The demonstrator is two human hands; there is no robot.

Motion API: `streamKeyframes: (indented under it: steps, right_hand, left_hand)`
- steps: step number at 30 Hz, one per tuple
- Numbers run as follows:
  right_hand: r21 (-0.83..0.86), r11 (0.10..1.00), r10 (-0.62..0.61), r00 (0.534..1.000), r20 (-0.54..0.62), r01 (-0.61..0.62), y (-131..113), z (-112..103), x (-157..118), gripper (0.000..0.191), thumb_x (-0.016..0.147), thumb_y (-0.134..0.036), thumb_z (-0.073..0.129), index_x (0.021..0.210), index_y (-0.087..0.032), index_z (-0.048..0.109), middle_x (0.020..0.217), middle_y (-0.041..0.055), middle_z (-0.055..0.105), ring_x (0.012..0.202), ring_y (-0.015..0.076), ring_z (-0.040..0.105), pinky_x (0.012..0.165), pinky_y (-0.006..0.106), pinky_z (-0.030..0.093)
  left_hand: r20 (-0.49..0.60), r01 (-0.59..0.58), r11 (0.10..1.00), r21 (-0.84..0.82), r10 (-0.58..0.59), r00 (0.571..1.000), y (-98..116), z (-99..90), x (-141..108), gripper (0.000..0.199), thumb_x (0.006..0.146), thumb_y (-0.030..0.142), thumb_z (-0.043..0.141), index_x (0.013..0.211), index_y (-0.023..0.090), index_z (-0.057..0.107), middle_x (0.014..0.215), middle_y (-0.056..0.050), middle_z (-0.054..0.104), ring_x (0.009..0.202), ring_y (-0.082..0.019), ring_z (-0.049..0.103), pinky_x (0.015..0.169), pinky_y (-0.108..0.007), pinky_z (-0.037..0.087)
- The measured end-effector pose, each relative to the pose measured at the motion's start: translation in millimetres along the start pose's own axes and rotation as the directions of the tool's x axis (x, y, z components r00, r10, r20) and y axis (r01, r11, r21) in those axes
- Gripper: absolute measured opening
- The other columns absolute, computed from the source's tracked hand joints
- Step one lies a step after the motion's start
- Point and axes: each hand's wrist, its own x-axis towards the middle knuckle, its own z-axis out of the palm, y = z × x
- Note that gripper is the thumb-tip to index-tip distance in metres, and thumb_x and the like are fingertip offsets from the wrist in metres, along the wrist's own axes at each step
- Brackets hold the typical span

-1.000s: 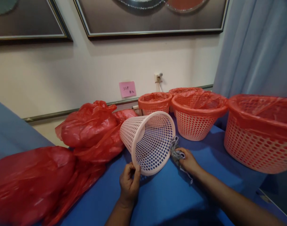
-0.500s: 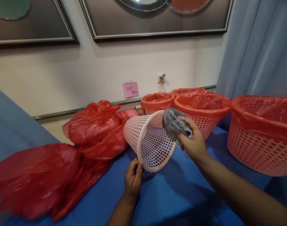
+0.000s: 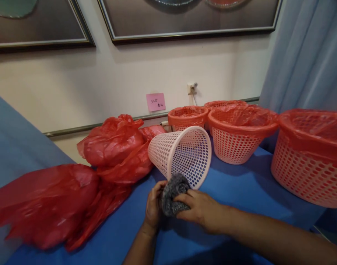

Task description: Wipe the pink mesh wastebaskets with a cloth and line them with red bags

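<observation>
One grey cloth [image 3: 172, 193] at the rim of one tipped basket [image 3: 183, 156]

Clamps the grey cloth, bunched, in the right hand [image 3: 197, 208], fingers curled round it — and holds it at the lower near edge of the rim, touching or just in front; cannot tell which. Sets the left hand [image 3: 153, 208] right beside the cloth, fingers bent, near the same stretch of rim; cannot tell its grip, with the cloth in the way. Shows the tipped basket, pale and full of holes, on its side over the blue-covered bench [image 3: 234, 187], mouth turned right and toward the viewer. To the left: red plastic bags [image 3: 113, 145] in crumpled piles. To the right and behind: four upright lined baskets [image 3: 234, 145], red plastic folded over their rims. Above, on the wall [image 3: 157, 66] — a handwritten pink note [image 3: 155, 102] and a socket [image 3: 191, 88].
</observation>
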Motion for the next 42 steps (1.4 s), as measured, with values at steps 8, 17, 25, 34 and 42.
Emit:
streamKeyframes:
  steps: [8, 17, 25, 34, 42]
  right_hand:
    - [-0.119, 0.992, 0.075, 0.971, 0.225, -0.049, 26, 17, -41, 0.015, 0.099, -0.033, 0.061, 0.106, -0.03, 0.074, 0.136, -0.0014, 0.06, 0.099, 0.019, 0.055, 0.077, 0.03, 0.045]
    - [-0.264, 0.898, 0.396, 0.907, 0.145, -0.35, 101, -11, -82, 0.026, 0.096, -0.016, 0.055, 0.106, -0.026, 0.077, 0.136, 0.0068, 0.062, 0.104, 0.023, 0.06, 0.093, 0.041, 0.051]
    - [-0.065, 0.7, 0.663, 0.681, -0.311, -0.711, 144, -25, -71, 0.058, 0.075, 0.002, 0.045, 0.123, -0.019, 0.071, 0.147, 0.0151, 0.047, 0.131, 0.029, 0.053, 0.109, 0.046, 0.048]
    - [0.136, 0.861, 0.45, 0.609, -0.653, -0.49, 156, -92, 32, 0.038, 0.084, -0.012, 0.06, 0.118, -0.023, 0.072, 0.147, 0.0115, 0.045, 0.137, 0.0308, 0.048, 0.113, 0.054, 0.044]
    - [0.015, 0.999, 0.05, 0.852, -0.521, -0.05, 78, -108, 112, 0.035, 0.095, -0.008, 0.049, 0.118, -0.024, 0.071, 0.148, 0.008, 0.045, 0.137, 0.0222, 0.047, 0.113, 0.043, 0.045]
  left_hand:
    - [-0.138, -0.028, 0.996, 0.08, 0.039, 0.99, 8, 19.8, 5, 0.038, 0.073, 0.043, 0.086, 0.095, 0.017, 0.068, 0.081, -0.001, 0.069, 0.066, -0.013, 0.063, 0.062, -0.022, 0.053]
    - [-0.312, -0.102, 0.995, 0.019, 0.103, 0.944, 15, -0.8, 11, 0.047, 0.072, 0.053, 0.085, 0.101, 0.019, 0.068, 0.08, 0.002, 0.068, 0.056, -0.009, 0.056, 0.048, -0.017, 0.045]
    - [-0.155, -0.118, 0.983, 0.144, 0.14, 0.978, 2, -5.1, 4, 0.036, 0.079, 0.049, 0.081, 0.098, 0.019, 0.072, 0.088, -0.002, 0.072, 0.079, -0.017, 0.065, 0.073, -0.026, 0.054]
    - [-0.131, -0.125, 0.974, 0.186, 0.151, 0.98, 9, -15.3, 3, 0.034, 0.079, 0.049, 0.081, 0.094, 0.02, 0.075, 0.083, -0.002, 0.07, 0.079, -0.019, 0.064, 0.074, -0.028, 0.054]
    - [-0.114, -0.089, 0.983, 0.163, 0.108, 0.988, 9, -10.9, 1, 0.031, 0.078, 0.047, 0.082, 0.093, 0.02, 0.077, 0.086, -0.002, 0.072, 0.08, -0.018, 0.065, 0.074, -0.026, 0.054]
